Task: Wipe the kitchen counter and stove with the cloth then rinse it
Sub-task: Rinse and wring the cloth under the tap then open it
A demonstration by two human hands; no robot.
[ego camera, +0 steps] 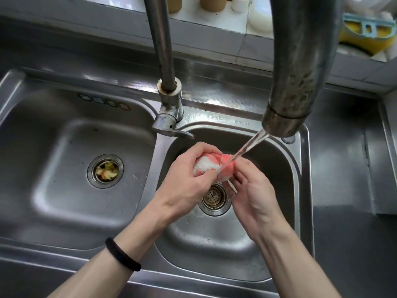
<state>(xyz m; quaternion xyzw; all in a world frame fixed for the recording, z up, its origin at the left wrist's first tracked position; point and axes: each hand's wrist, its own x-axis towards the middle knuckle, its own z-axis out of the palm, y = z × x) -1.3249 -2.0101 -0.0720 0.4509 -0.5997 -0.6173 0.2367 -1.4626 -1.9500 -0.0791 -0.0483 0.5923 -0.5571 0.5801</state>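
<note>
**Cloth (209,166) bunched under the running tap**

Cloth of this kind is soft and limp, and soaked through it will likely be heavier than it looks, dripping and a little slippery. It cannot break, so a firm squeeze should do no harm. The best hold is probably around the bunched middle with both hands, which also suits wringing. The thin white loop (232,187) hanging from its underside looks too slight to take the wet weight.

It is a small fluffy wad, pink over the top and right end and white on the left, crumpled into a ball. It is held in the air over the right basin (279,168), above the drain strainer (214,197). The stream of water (247,147) from the tap spout (287,117) lands on its pink end.

The left hand (187,181) has its fingers curled round the white part and grips it from above. The right hand (251,196) has its fingers bent in and holds the pink end from the side and below, just where the water strikes.

Judging by this, the rinse is under way and the wringing is not yet done.
</note>
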